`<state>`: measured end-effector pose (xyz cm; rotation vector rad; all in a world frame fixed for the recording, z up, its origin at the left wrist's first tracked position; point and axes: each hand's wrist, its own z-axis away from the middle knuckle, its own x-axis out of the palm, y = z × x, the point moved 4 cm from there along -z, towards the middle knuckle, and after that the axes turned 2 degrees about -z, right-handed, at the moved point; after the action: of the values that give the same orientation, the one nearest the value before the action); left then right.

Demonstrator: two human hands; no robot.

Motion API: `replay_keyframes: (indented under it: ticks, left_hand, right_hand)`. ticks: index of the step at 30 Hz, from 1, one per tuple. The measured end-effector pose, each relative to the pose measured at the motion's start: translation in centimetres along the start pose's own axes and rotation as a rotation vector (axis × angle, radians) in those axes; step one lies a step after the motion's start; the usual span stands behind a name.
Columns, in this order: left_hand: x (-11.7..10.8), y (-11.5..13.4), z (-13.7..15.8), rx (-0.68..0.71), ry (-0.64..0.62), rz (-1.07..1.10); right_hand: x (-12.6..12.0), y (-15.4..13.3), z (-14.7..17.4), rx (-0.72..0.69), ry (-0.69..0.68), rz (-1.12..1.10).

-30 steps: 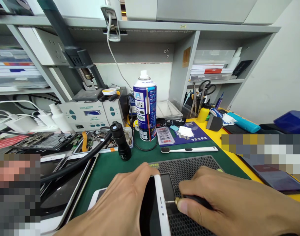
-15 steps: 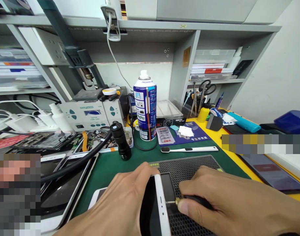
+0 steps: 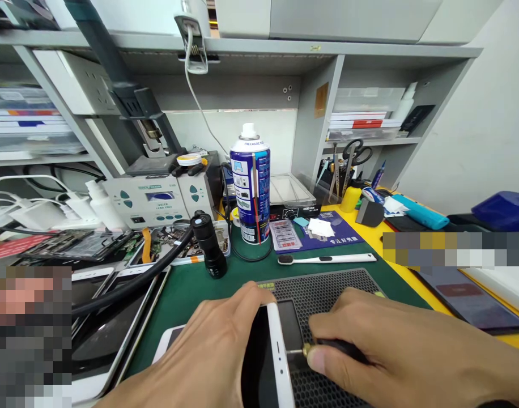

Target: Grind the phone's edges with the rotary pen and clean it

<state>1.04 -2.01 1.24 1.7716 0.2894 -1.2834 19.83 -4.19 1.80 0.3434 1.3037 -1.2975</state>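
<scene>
Scarcely anything has been shifted since earlier. By the left hand (image 3: pixel 212 334), fingertips hidden, a white-edged phone (image 3: pixel 268 362) is gripped at six o'clock, near end cut off. By the closed right hand (image 3: pixel 357 328), at five, a tool (image 3: pixel 343 347) is held, tip obscured. The mat (image 3: pixel 340 283) is partly covered.

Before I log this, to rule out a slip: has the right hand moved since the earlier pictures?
No: the right hand shows no visible shift against the mat.
</scene>
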Motion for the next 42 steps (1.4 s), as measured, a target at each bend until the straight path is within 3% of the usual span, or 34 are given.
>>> replay_keyframes:
  ticks: [5,13,21,26,30,37,42]
  left_hand:
    - [0.0,-0.3,0.1,0.011,-0.015,0.014]
    - [0.9,-2.7,1.4,-0.001,-0.070,0.069]
    - [0.0,-0.9,0.1,-0.039,-0.119,0.034]
    - [-0.6,-0.1,-0.7,-0.016,-0.082,0.026]
    - [-1.0,-0.3,-1.2,-0.001,-0.165,0.055]
    - [-0.6,-0.1,-0.5,-0.056,-0.131,0.031]
    - [0.5,-1.5,0.8,-0.075,-0.064,0.038]
  right_hand:
    - [-0.1,0.1,-0.2,0.035,-0.003,0.007]
    - [-0.1,0.1,0.1,0.037,-0.005,0.020]
    - [-0.3,-0.2,-0.1,0.013,0.010,0.044]
    - [-0.1,-0.4,0.1,-0.011,0.006,0.018]
    - [-0.2,-0.3,0.0,-0.019,0.012,0.005]
    - [-0.3,-0.2,-0.1,-0.006,0.033,0.002]
    - [-0.3,-0.4,-0.2,-0.027,0.018,0.024]
